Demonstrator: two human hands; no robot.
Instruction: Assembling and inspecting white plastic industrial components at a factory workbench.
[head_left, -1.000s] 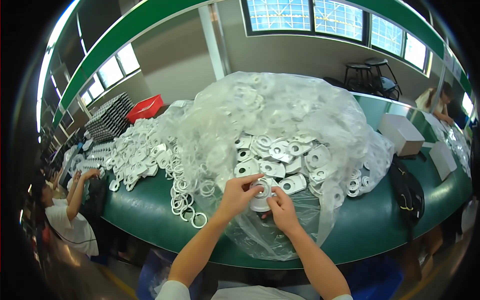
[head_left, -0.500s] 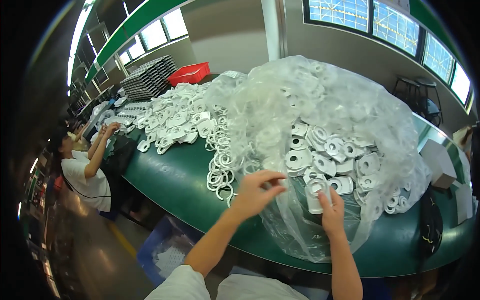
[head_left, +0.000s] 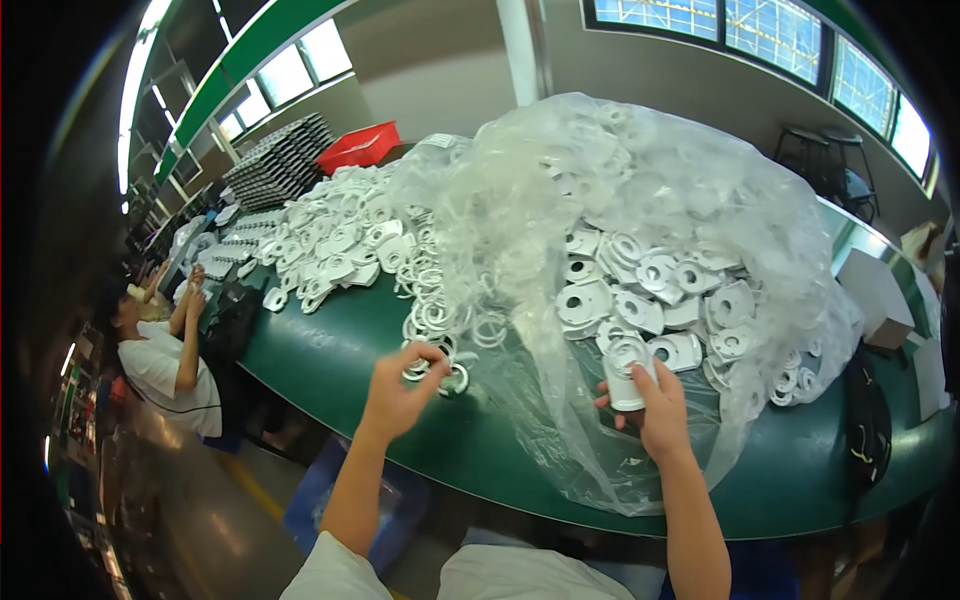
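My right hand (head_left: 660, 412) holds a white plastic part (head_left: 627, 388) with a round hole at one end, its thumb on top and fingers beneath. The part is tilted above the clear plastic bag (head_left: 560, 400). My left hand (head_left: 398, 392) is over the near end of a heap of white rings (head_left: 425, 318), fingers bent and fingertips apart, with no part visible in them. Inside the open bag lie many similar white parts (head_left: 585, 300), just beyond my right hand.
More white parts (head_left: 330, 240) are heaped at the left on the green table (head_left: 320, 345). Behind them stand stacked trays (head_left: 280, 160) and a red bin (head_left: 360, 147). A blue bin (head_left: 335, 500) is below the table edge. A co-worker (head_left: 165, 360) is at the left, a white box (head_left: 873, 298) at the right.
My left hand has moved left, away from the bag and over the rings. My right hand still holds the white part. The view has shifted slightly, and the co-worker's hands have moved.
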